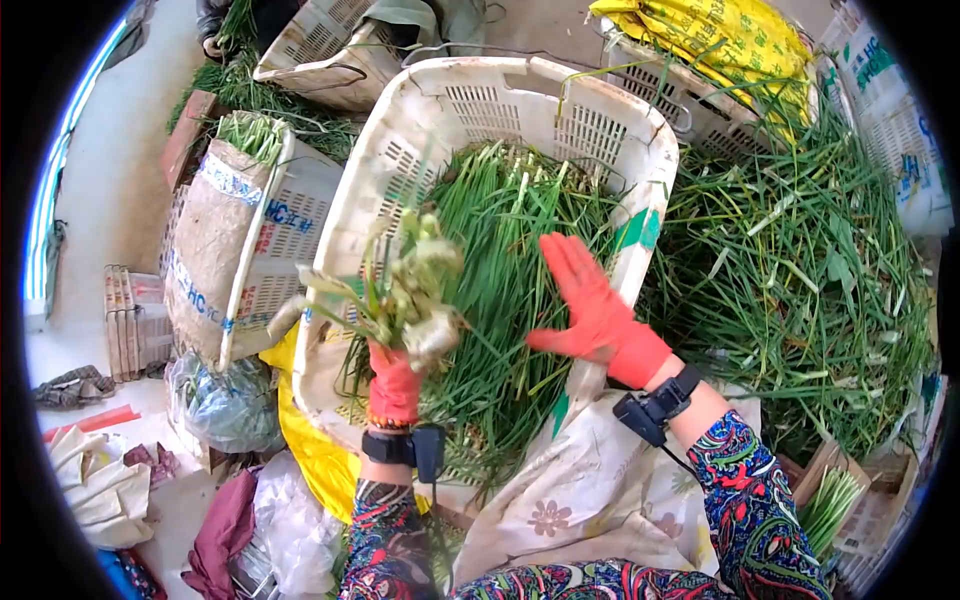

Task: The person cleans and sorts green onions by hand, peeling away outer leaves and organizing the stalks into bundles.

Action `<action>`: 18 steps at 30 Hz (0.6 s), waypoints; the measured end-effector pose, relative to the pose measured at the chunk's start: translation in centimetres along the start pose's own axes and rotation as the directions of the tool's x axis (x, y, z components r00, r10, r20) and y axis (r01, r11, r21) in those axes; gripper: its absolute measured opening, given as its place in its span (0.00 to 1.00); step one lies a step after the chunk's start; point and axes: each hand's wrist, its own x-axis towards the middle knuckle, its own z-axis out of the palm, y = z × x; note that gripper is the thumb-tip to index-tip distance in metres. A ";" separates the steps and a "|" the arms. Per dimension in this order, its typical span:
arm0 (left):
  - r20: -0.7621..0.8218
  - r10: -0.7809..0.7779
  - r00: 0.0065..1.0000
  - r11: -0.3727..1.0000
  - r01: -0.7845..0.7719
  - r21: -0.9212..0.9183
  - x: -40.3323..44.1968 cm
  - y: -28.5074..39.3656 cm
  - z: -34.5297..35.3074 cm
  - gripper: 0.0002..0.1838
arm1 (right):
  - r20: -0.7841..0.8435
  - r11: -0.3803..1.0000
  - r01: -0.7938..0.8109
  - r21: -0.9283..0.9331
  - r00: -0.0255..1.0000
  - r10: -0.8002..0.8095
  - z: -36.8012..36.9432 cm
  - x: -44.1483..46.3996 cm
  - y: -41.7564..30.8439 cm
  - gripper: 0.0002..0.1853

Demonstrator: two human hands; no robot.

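A big white plastic basket (350, 200) stands in front of me, holding long green stalks (500, 260). My left hand (394, 385), in a red glove, grips a bunch of greens (405, 290) with pale ends, blurred by motion, over the basket's left part. The bunch hides most of its fingers. Also gloved in red, my right hand (590, 310) is spread flat above the basket's right side, with nothing in it. Both wrists wear black straps.
Loose greens (790, 270) are heaped at the right. A wrapped bundle (215, 230) leans on a crate at the left. Behind are more baskets (330, 60) and a yellow sack (715, 45). Part of another person's hand (212, 47) shows at the top left.
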 end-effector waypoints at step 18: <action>0.241 0.028 0.970 0.487 -0.223 0.844 -8.6 15.9 10.1 0.29 | -0.211 0.956 0.181 0.232 0.969 -0.133 -2.0 -0.9 -22.8 0.52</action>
